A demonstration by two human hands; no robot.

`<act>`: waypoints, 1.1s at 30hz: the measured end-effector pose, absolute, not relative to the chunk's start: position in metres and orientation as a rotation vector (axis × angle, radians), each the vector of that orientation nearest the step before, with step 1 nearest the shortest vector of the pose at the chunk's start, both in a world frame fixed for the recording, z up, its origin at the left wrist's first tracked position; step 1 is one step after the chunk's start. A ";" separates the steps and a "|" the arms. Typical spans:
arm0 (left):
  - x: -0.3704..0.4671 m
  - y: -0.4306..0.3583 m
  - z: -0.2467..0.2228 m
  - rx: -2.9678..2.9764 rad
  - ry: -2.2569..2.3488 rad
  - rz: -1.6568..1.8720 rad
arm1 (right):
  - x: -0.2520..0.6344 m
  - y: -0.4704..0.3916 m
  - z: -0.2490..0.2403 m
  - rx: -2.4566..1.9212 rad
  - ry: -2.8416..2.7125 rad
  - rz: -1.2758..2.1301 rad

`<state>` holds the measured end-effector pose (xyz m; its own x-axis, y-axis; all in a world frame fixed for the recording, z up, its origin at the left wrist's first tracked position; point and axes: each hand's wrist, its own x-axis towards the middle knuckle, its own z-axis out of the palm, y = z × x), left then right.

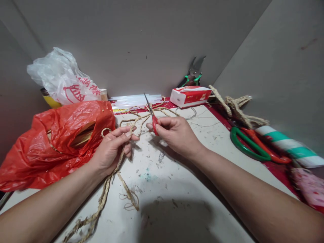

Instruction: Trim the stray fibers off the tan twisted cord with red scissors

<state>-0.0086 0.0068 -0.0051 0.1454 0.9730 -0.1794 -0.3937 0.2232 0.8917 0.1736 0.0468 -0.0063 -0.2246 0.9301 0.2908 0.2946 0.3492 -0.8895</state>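
My left hand (pixel 113 146) pinches a tan braided straw cord (pixel 101 204) between thumb and fingers. From the pinch, several thinner strands fan out toward the back of the table, while the thicker part runs down to the front left. A short frayed piece (pixel 129 192) hangs off beside it on the tabletop. My right hand (pixel 174 135) is closed around the red handles of small scissors (pixel 151 109). Their dark blades point up and away, look nearly together, and pass in front of the far strands. Whether they touch a strand, I cannot tell.
A red plastic bag (pixel 68 141) with tan strips inside sits left, a white printed bag (pixel 63 77) behind it. At the back are clear sticks (pixel 136 100), a tissue pack (pixel 191 96) and pruning shears (pixel 194 71). Green-and-orange-handled scissors (pixel 249 146) and a striped roll (pixel 291 145) lie right.
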 end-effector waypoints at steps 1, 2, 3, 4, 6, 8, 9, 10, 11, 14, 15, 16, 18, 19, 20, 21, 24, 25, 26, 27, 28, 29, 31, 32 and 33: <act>-0.008 0.005 -0.006 0.875 0.952 1.158 | 0.171 0.046 -0.006 -1.083 -1.626 1.027; -0.007 0.003 -0.007 0.962 0.992 1.160 | 0.169 0.045 -0.005 -1.073 -1.547 1.138; -0.005 0.001 -0.009 1.064 1.039 1.160 | 0.167 0.045 -0.005 -1.065 -1.484 1.233; -0.005 -0.001 -0.010 1.181 1.092 1.161 | 0.166 0.044 -0.004 -1.055 -1.430 1.316; -0.003 -0.006 -0.013 1.443 1.204 1.168 | 0.164 0.042 -0.004 -1.026 -1.335 1.441; -0.003 -0.009 -0.016 1.704 1.294 1.191 | 0.163 0.041 -0.004 -1.023 -1.258 1.501; -0.003 -0.010 -0.017 1.816 1.323 1.203 | 0.162 0.040 -0.003 -1.037 -1.224 1.515; -0.004 -0.010 -0.018 1.912 1.342 1.214 | 0.162 0.040 -0.002 -1.058 -1.193 1.526; -0.004 -0.011 -0.019 1.993 1.354 1.220 | 0.161 0.039 -0.001 -1.083 -1.164 1.536; -0.006 -0.012 -0.020 2.160 1.357 1.219 | 0.159 0.036 0.003 -1.130 -1.098 1.555; -0.006 -0.012 -0.020 2.187 1.358 1.212 | 0.158 0.035 0.003 -1.138 -1.094 1.556; -0.006 -0.013 -0.020 2.199 1.363 1.204 | 0.157 0.034 0.004 -1.147 -1.099 1.549; -0.005 -0.013 -0.019 2.173 1.387 1.183 | 0.156 0.033 0.004 -1.166 -1.139 1.506; -0.005 -0.014 -0.018 2.133 1.407 1.176 | 0.156 0.032 0.004 -1.162 -1.165 1.470; -0.004 -0.014 -0.017 2.072 1.427 1.171 | 0.157 0.032 0.004 -1.145 -1.190 1.423; -0.003 -0.014 -0.016 1.989 1.441 1.172 | 0.157 0.033 0.003 -1.119 -1.213 1.368; -0.001 -0.013 -0.010 1.689 1.398 1.151 | 0.160 0.037 0.002 -1.025 -1.256 1.245; 0.000 -0.013 -0.008 1.594 1.358 1.138 | 0.161 0.039 0.002 -0.997 -1.254 1.233; 0.001 -0.012 -0.006 1.501 1.312 1.128 | 0.162 0.040 0.002 -0.967 -1.247 1.235; 0.001 -0.011 -0.005 1.412 1.265 1.117 | 0.163 0.042 0.001 -0.935 -1.233 1.245; 0.001 -0.011 -0.004 1.323 1.219 1.102 | 0.164 0.043 0.001 -0.904 -1.217 1.258; 0.001 -0.010 -0.003 1.234 1.175 1.085 | 0.164 0.045 0.001 -0.879 -1.202 1.269; 0.001 -0.009 -0.003 1.086 1.098 1.021 | 0.166 0.047 0.000 -0.845 -1.179 1.286; 0.001 -0.008 -0.003 1.035 1.073 0.982 | 0.166 0.048 -0.001 -0.834 -1.171 1.290; 0.001 -0.008 -0.003 0.999 1.056 0.948 | 0.167 0.048 -0.001 -0.830 -1.163 1.291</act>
<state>0.0008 -0.0079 -0.0033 0.2216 0.9466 -0.2344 -0.1313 0.2671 0.9547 0.1670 0.0483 -0.0010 -0.0972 0.9794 0.1768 -0.2780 0.1438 -0.9497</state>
